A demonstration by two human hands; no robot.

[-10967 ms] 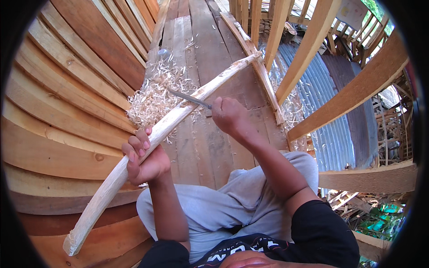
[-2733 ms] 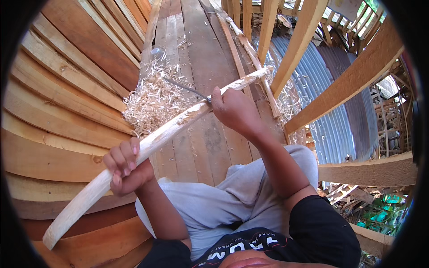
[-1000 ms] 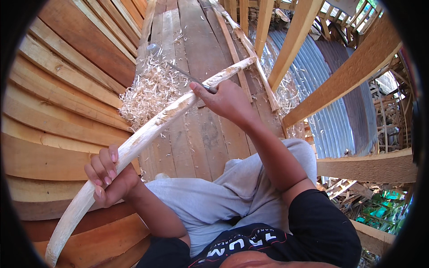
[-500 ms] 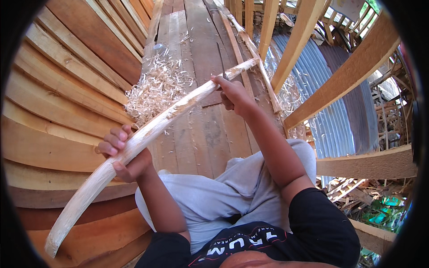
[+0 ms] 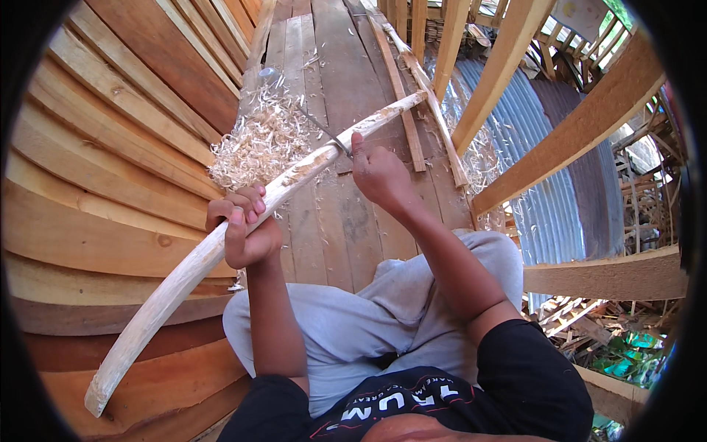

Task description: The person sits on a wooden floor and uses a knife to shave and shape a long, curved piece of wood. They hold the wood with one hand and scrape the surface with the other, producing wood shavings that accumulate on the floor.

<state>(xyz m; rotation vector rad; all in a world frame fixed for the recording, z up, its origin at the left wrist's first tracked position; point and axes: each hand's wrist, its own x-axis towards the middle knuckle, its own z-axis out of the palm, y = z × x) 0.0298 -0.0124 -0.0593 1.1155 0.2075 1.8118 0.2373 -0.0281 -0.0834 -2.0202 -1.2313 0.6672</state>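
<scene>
A long, pale, peeled wooden pole (image 5: 179,269) slants from the lower left to the upper right, across the front of my lap. My left hand (image 5: 247,226) is wrapped around its middle, thumb and fingers closed on it. Farther up the pole, my right hand (image 5: 379,173) is closed on the handle of a knife, with the thumb raised along it. The knife's thin dark blade (image 5: 322,127) lies across the pole and points to the upper left. Most of the handle is hidden in my fist. Brownish patches of bark remain on the pole near the blade.
Curled wood shavings (image 5: 259,144) are heaped on the plank floor (image 5: 335,221), beside a small clear container (image 5: 269,75). Stacked boards (image 5: 96,188) line the left. Wooden railing posts (image 5: 501,70), a loose pole (image 5: 431,92) and a narrow strip (image 5: 401,99) stand or lie right; corrugated metal (image 5: 541,199) shows beyond.
My left hand has shifted up along the pole. The right hand has come lower and nearer, and the knife blade has swung from pointing up to pointing left across the wood.
</scene>
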